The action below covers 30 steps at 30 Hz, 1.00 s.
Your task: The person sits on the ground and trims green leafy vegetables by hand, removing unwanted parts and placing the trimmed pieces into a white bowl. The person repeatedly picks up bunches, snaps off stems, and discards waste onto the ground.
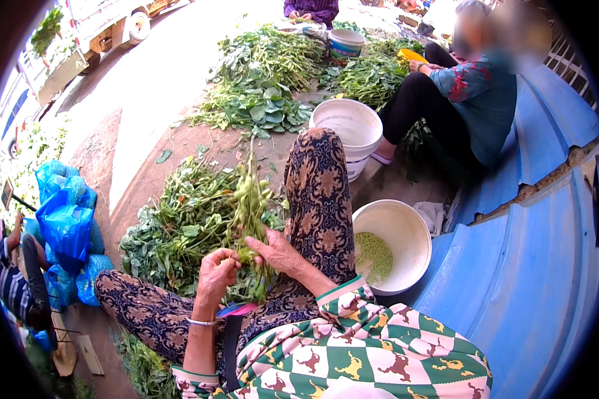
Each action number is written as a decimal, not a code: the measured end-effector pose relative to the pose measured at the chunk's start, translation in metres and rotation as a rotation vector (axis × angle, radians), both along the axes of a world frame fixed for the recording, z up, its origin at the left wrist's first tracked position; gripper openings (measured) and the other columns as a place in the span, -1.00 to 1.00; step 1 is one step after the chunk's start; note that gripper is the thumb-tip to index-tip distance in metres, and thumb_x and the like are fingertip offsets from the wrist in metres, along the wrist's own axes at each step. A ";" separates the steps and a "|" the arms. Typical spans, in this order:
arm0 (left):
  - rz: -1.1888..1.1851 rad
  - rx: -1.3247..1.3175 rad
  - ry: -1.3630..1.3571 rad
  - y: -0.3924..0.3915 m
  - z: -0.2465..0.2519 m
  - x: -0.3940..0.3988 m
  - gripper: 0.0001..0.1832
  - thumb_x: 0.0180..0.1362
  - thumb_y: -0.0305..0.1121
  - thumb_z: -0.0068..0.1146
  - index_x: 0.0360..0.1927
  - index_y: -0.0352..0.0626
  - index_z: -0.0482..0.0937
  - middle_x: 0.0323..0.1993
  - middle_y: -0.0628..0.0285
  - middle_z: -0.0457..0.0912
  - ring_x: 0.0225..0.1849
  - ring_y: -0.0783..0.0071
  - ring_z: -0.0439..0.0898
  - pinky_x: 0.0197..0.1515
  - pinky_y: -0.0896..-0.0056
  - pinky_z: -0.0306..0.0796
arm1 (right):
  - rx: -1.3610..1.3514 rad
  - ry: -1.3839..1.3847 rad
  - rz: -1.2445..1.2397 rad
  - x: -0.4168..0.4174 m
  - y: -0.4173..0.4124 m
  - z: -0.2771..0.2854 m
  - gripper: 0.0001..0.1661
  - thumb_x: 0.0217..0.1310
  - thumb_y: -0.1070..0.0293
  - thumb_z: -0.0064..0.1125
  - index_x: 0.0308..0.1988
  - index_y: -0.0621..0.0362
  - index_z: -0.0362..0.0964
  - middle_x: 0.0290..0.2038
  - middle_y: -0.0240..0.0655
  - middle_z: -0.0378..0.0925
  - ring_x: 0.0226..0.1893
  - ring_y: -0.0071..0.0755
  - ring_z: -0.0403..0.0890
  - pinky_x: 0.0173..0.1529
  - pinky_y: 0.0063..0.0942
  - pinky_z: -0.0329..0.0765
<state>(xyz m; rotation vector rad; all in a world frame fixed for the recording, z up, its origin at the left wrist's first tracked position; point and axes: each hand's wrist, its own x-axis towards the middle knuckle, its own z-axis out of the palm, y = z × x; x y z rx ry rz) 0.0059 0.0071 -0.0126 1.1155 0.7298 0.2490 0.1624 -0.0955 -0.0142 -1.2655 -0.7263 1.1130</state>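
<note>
Between my knees, a green soybean plant (252,194) with several plump pods stands upright in my right hand (282,253), whose thumb and fingers close around its lower stem. My left hand (215,274), with a silvery bangle on the wrist, pinches at a green part of the same plant; exactly what its fingertips hold is too small to tell. Below and beyond both hands lies a heap of soybean plants (179,239). To the right of my raised knee, a white plastic bucket (409,239) leans towards me with shelled green beans (374,254) in its bottom.
A second white bucket (349,124) stands beyond my knee. Blue corrugated metal sheets (509,274) line the right side. Full blue bags (67,224) sit at left. One person (474,104) sits at right with a yellow bowl (410,56); more plant heaps (264,65) lie ahead.
</note>
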 end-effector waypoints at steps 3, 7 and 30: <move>0.145 -0.145 -0.183 0.001 0.027 0.000 -0.88 0.24 -0.44 -0.04 -0.25 -0.27 0.48 -0.47 0.32 0.49 -0.66 0.80 0.23 -0.68 0.81 0.09 | 0.025 0.112 -0.064 0.002 0.001 0.002 -0.57 0.36 0.18 -0.06 0.15 0.06 0.30 -0.42 -0.57 0.41 -0.55 -0.77 0.31 -0.41 -0.74 0.36; 0.112 -0.256 -0.321 -0.041 0.088 0.036 -0.80 0.30 -0.35 -0.08 -0.20 -0.30 0.47 -0.40 0.29 0.49 -0.63 0.83 0.25 -0.68 0.86 0.13 | 0.014 0.337 -0.079 0.006 -0.003 -0.022 -0.58 0.33 0.15 -0.02 0.08 0.13 0.32 -0.26 -0.37 0.50 -0.23 -0.60 0.48 -0.10 -0.56 0.45; -0.019 0.828 0.015 0.015 0.074 0.063 -0.58 0.15 -0.45 0.13 0.09 -0.29 0.39 -0.02 0.15 0.50 0.06 0.44 0.48 -0.04 0.43 0.46 | -0.039 0.337 -0.159 0.002 0.019 -0.002 -0.49 0.37 0.12 -0.07 0.23 0.03 0.19 0.01 -0.47 0.38 -0.01 -0.67 0.36 0.04 -0.61 0.38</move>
